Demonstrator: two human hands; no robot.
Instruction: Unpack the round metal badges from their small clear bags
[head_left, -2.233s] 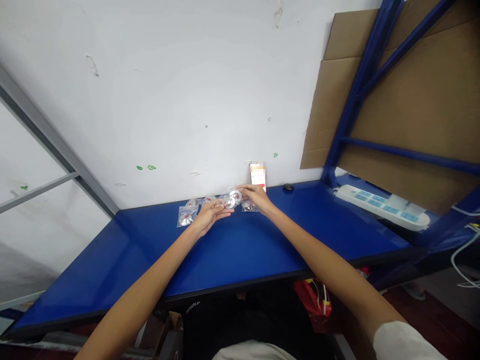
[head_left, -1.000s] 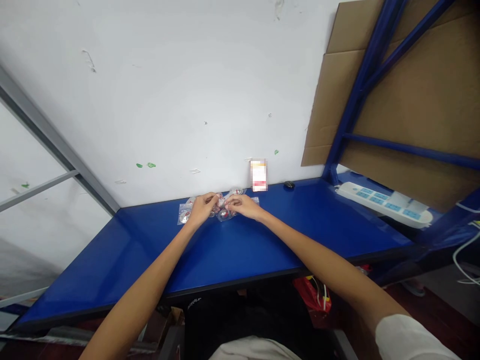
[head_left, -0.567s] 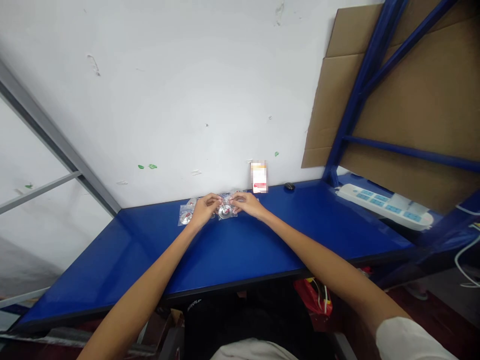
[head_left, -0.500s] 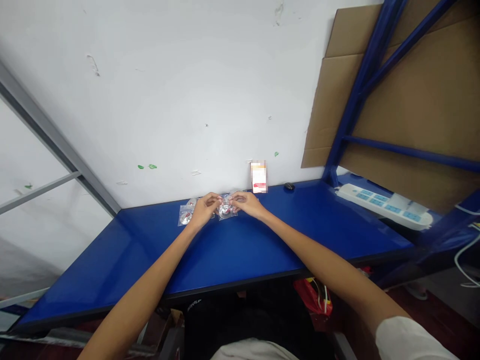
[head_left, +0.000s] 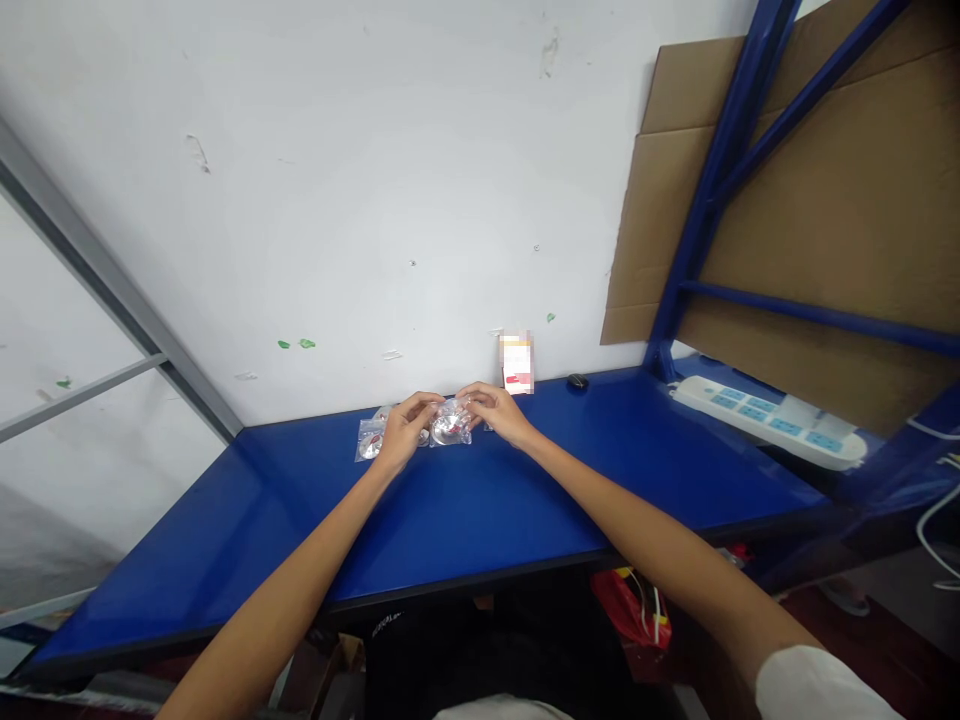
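Observation:
Between my two hands is a small clear plastic bag point(head_left: 451, 424) with a round silvery item and a bit of red inside. My left hand point(head_left: 409, 425) pinches its left side, fingers closed. On the bag's right edge my right hand point(head_left: 495, 408) is closed too, thumb and fingers together. Another clear bag point(head_left: 370, 440) with a similar silvery disc lies on the table just left of my left hand. Further small bagged pieces show partly behind my hands, mostly hidden.
The blue table point(head_left: 465, 510) runs along a white wall. A bright upright screen or card point(head_left: 517, 362), partly blurred, leans at the wall. Right of it lies a small black object point(head_left: 577, 382). A white power strip point(head_left: 769, 420) sits at the right by a blue metal frame point(head_left: 701, 230).
The held bag has turned and spread out a little, showing more of its silvery content. My hands stay in nearly the same place. The view has tilted slightly up.

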